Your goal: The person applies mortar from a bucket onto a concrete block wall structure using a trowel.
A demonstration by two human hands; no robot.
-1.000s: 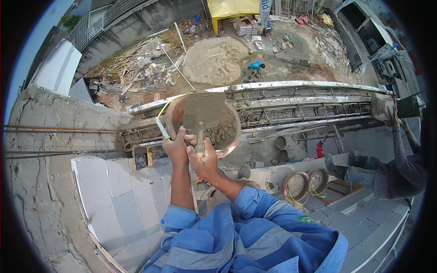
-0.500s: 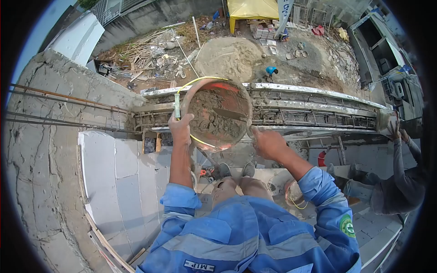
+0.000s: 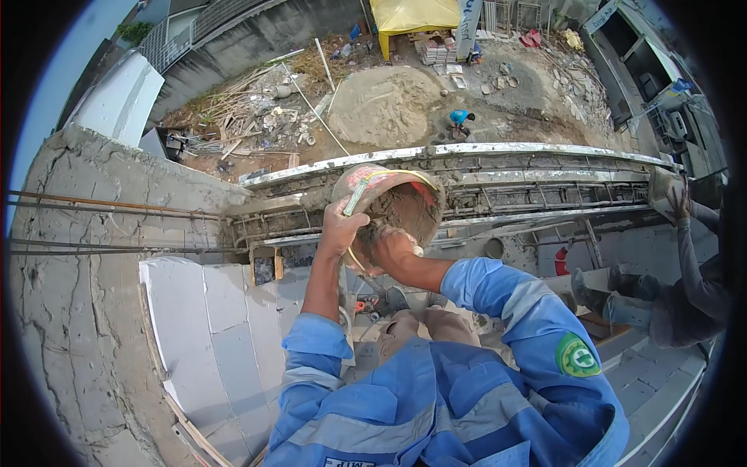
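Note:
A reddish bucket (image 3: 342, 185) of wet grey mortar (image 3: 405, 207) is tilted over the beam formwork, its mouth turned towards me and to the right. My left hand (image 3: 340, 227) is closed at its left side, at the pale grip of the yellow wire handle (image 3: 357, 194). At the near side of the mouth, my right hand (image 3: 394, 246) is closed around a trowel. A pale end of the trowel's handle (image 3: 419, 251) sticks out by the wrist; the blade is hidden by the hand and mortar.
Long formwork boards (image 3: 537, 148) with rebar (image 3: 545, 194) between them run across ahead. On the right, a co-worker's hands (image 3: 680, 202) hold another bucket (image 3: 663, 189). A person in blue (image 3: 461, 118) crouches on the ground below. Wall blocks (image 3: 233, 311) stand at left.
The bucket has tipped from mouth-up to leaning, shifting slightly right. My right hand has moved left into its mouth with the trowel, whose blade no longer shows. The view has shifted a little.

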